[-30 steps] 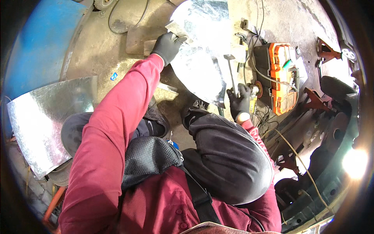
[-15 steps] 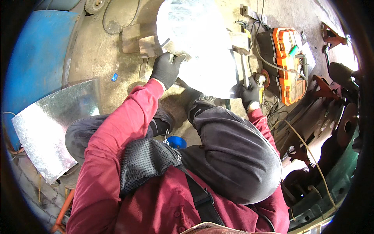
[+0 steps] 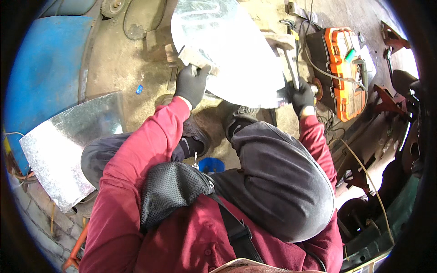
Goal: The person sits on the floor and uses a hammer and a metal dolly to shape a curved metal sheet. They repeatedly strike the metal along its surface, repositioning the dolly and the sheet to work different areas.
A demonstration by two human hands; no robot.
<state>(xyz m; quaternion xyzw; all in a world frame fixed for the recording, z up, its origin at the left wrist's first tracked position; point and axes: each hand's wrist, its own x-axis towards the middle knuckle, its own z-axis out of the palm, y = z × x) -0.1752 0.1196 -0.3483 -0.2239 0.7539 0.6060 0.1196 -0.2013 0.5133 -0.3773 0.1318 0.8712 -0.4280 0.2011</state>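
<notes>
A shiny curved sheet of metal [image 3: 246, 59], washed out by glare, lies in front of me. At its near left edge my left hand [image 3: 192, 85], in a black glove, is closed around a flat greyish-brown bar [image 3: 198, 59] lying along the sheet. Whether those fingers also pinch the sheet's edge I cannot tell. My right hand [image 3: 302, 96], gloved as well, grips the shaft of a hammer [image 3: 290, 68] beside the sheet's right edge. The hammer's head points away from me, over or beside the sheet's far right side.
An orange and black toolbox [image 3: 341, 75] stands at the right, with cables and an angle grinder [image 3: 317, 88] near it. Another bent metal sheet [image 3: 68, 145] leans by a blue panel [image 3: 50, 63] at the left. A blue round container [image 3: 211, 165] sits between my legs.
My right hand and the hammer have moved up and slightly right. The near end of the metal sheet sits a little higher in view. My left hand keeps its hold.
</notes>
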